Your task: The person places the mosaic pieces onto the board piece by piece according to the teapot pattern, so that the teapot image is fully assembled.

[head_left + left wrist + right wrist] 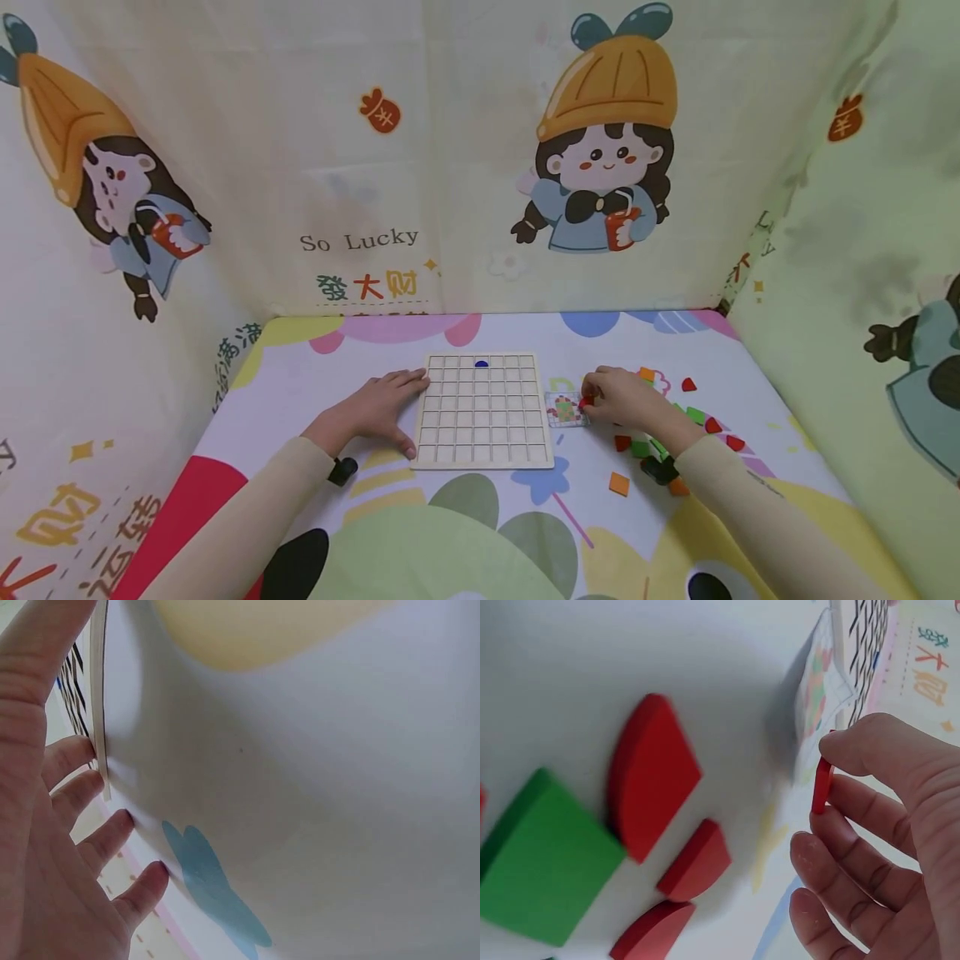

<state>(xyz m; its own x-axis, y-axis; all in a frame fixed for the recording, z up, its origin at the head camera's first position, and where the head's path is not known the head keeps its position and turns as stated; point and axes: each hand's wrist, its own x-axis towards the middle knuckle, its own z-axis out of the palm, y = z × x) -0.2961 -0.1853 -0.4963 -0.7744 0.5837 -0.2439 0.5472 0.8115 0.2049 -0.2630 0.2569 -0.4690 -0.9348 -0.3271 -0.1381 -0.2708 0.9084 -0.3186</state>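
"How's the light?"
"Soft and fairly bright in the head view. The back wall point(465, 183) looks warm cream; smudgy grey patches dull the right wall point(847, 217). I can't tell the source."
"And the wrist views?"
"Dimmer, greyer. In the left one, faint shadow lies on the tablecloth point(240, 780) beside the board point(98, 682)."
"The right one?"
"Blurry-edged shadow falls by the card point(817, 686), and the green block point(551, 862) close to the lens looks soft-edged."
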